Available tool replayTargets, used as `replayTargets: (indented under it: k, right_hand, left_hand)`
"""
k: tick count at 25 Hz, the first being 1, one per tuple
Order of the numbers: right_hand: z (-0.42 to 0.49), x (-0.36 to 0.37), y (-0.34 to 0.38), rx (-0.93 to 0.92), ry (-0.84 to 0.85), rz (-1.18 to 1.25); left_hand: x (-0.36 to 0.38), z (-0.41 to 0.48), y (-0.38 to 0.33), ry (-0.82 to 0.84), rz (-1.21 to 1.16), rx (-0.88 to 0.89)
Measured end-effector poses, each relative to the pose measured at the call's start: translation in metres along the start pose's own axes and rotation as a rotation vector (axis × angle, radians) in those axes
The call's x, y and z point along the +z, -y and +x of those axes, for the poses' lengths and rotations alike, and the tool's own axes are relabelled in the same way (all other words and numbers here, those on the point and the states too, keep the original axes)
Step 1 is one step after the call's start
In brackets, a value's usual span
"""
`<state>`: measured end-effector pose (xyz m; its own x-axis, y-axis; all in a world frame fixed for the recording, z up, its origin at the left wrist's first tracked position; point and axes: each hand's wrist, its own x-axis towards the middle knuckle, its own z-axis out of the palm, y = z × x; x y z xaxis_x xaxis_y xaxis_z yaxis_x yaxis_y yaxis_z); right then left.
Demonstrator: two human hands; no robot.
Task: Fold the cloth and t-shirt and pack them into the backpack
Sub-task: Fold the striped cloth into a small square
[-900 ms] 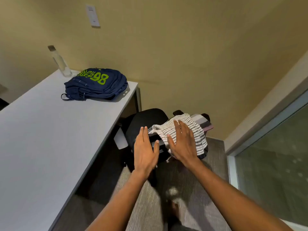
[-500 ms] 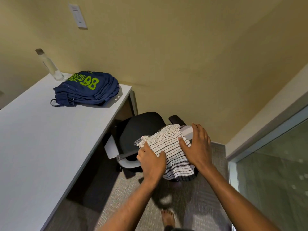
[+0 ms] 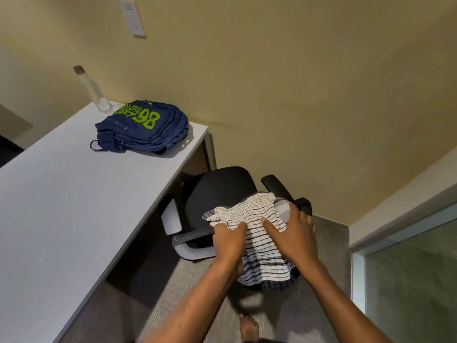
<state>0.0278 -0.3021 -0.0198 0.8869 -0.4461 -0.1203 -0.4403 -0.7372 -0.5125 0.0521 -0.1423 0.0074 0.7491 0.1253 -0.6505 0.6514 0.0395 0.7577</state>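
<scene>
A white cloth with black stripes (image 3: 257,226) lies draped over the back of a black office chair (image 3: 217,191). My left hand (image 3: 228,240) grips the cloth's left edge with curled fingers. On the cloth's right side rests my right hand (image 3: 294,233), thumb spread over the fabric and fingers wrapped behind it. A grey garment (image 3: 283,211) shows under the cloth near my right hand. The navy backpack (image 3: 143,127) with green print lies flat at the far end of the white table (image 3: 61,206), well left of both hands.
A clear plastic bottle (image 3: 92,91) stands by the wall behind the backpack. The chair sits tucked at the table's right side. A glass panel (image 3: 410,280) runs along the right. My bare foot (image 3: 249,328) is on the grey carpet below.
Both hands came down from hovering open over the cloth onto it. My left hand closed on its left edge and my right hand moved to its right side.
</scene>
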Motion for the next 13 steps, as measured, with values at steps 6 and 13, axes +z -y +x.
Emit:
replayTargets:
  k: [6,13]
  right_hand:
    - [0.019,0.005,0.007,0.124,0.08,0.136]
    - [0.04,-0.006,0.013,0.277,0.265,0.43]
  left_hand:
    - [0.022,-0.005,-0.028,0.083,-0.214,-0.19]
    - [0.022,0.005,-0.039,0.183,-0.263,-0.334]
